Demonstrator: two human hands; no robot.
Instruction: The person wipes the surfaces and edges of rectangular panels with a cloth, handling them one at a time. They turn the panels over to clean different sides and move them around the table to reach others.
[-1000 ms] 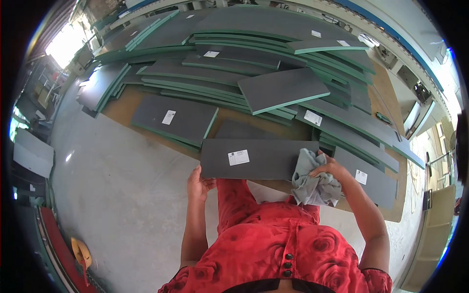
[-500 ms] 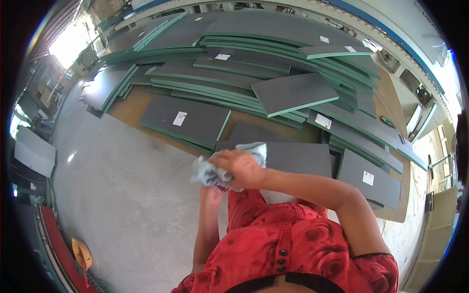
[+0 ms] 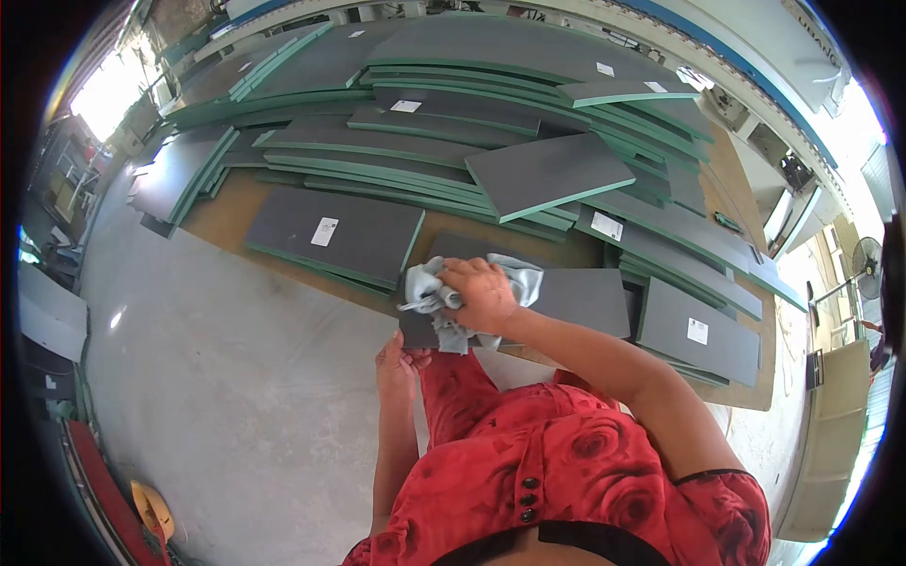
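A light grey cloth lies bunched under my right hand, whose fingers are closed around it. The cloth rests on the left part of a dark grey panel in front of my body. My left hand grips that panel at its near left corner, thumb by the edge and fingers below it. The cloth and my right forearm hide some of the panel's surface. Left of it lies another dark panel with green edges and a white label.
Stacks of green-edged dark panels cover the brown board ahead, one panel lying askew on top. More labelled panels are at the right. A yellow object stands lower left on the concrete floor; a fan is far right.
My right hand has moved the cloth rightward over the panel, and the cloth is more spread out. My left hand, partly hidden before, now shows at the panel's corner. The view has shifted slightly.
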